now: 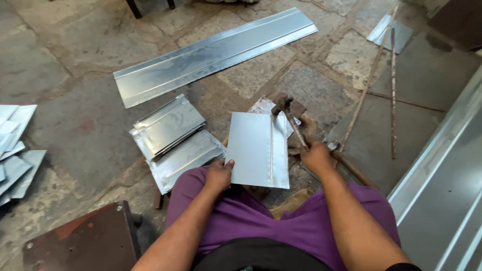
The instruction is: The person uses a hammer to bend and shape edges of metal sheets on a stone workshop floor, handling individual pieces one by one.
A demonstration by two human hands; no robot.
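My left hand (220, 174) grips the near left corner of a small rectangular metal sheet (257, 148) with a raised seam along its right side. The sheet rests flat in front of my knees, which are covered in purple cloth. My right hand (316, 156) is closed around the handle of a rusty hammer (287, 111). The hammer's head is raised just past the sheet's far right corner, above a dark block partly hidden by the sheet.
A stack of folded metal sheets (173, 135) lies left of the work. A long metal strip (213, 52) stretches across the stone floor beyond. Loose sheet pieces (15, 150) sit far left, thin rods (391, 85) at right, a large metal panel (447, 190) far right, a dark block (88, 241) bottom left.
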